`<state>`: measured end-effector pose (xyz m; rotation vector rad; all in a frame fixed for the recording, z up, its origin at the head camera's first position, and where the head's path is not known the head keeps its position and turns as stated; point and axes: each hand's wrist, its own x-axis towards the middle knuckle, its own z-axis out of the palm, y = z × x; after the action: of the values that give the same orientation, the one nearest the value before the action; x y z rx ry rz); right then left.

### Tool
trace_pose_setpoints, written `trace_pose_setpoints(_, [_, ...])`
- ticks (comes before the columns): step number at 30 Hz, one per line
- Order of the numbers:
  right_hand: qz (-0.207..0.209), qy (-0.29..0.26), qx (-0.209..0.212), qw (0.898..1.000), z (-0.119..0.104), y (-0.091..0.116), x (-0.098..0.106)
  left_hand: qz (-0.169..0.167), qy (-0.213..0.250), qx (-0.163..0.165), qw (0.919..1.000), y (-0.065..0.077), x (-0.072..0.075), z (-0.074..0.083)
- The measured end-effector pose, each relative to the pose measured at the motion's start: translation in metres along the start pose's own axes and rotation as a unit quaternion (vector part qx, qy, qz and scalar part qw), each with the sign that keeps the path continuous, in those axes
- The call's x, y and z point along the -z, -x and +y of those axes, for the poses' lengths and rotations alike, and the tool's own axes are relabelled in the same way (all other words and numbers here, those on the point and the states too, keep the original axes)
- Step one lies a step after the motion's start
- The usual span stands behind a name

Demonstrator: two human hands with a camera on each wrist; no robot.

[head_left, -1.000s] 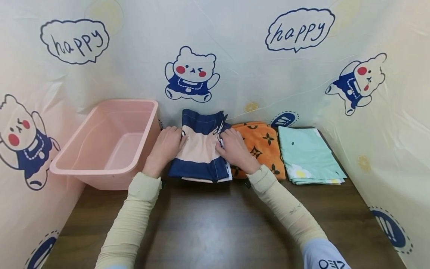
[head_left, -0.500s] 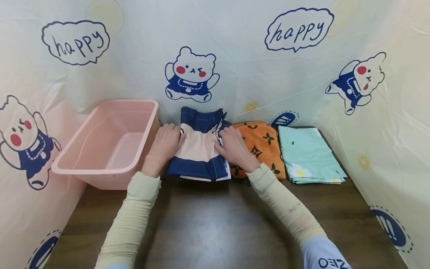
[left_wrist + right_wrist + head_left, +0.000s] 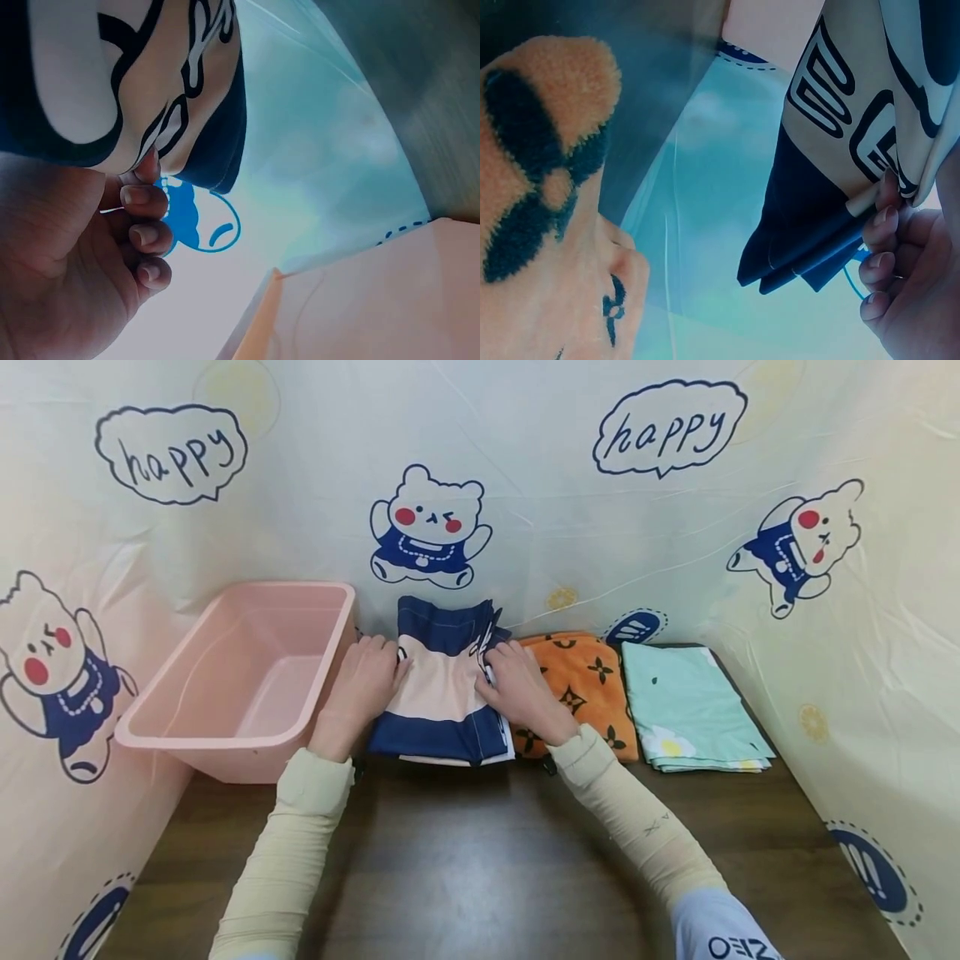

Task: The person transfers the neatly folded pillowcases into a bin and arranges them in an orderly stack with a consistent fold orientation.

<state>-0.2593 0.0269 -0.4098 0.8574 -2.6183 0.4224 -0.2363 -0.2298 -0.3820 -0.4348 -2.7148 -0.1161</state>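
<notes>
A folded navy-and-beige cloth (image 3: 435, 689) is held between both hands, in the middle of the head view. At its left edge my left hand (image 3: 362, 681) pinches it with thumb and fingers; in the left wrist view, the curled fingertips meet the lower edge of the printed cloth (image 3: 154, 82). My right hand (image 3: 525, 689) grips the opposite edge, where several fabric layers bunch up. From the right wrist camera, white dark-outlined letters show on the cloth (image 3: 829, 97), whose folded navy layers hang beside the curled right fingers.
A pink plastic basin (image 3: 225, 743) stands just left of the left hand. Right of the cloth lie a folded orange patterned fleece (image 3: 592, 685) and a folded mint-green cloth (image 3: 697, 702). All are on a dark wooden table (image 3: 465, 860) before a printed curtain (image 3: 540, 435).
Both hands, with the navy-and-beige cloth between them, have shifted slightly left, toward the pink basin. The basin, fleece and mint cloth have stayed put.
</notes>
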Motion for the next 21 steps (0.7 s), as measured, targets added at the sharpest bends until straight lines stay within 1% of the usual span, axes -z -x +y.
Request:
trace_pose_setpoints(10, [0.000, -0.010, -0.002, 1.000, -0.005, -0.002, 0.004, 0.019, -0.018, -0.006, 0.9996, 0.004, 0.012, -0.001])
trace_pose_setpoints(13, [0.005, -0.015, 0.001, 1.000, -0.007, -0.003, 0.006, 0.020, -0.022, -0.005, 0.9996, 0.004, 0.015, -0.002])
trace_pose_setpoints(21, [0.020, -0.022, 0.010, 1.000, -0.009, -0.005, 0.008, 0.025, -0.013, -0.002, 0.9996, 0.005, 0.022, -0.003])
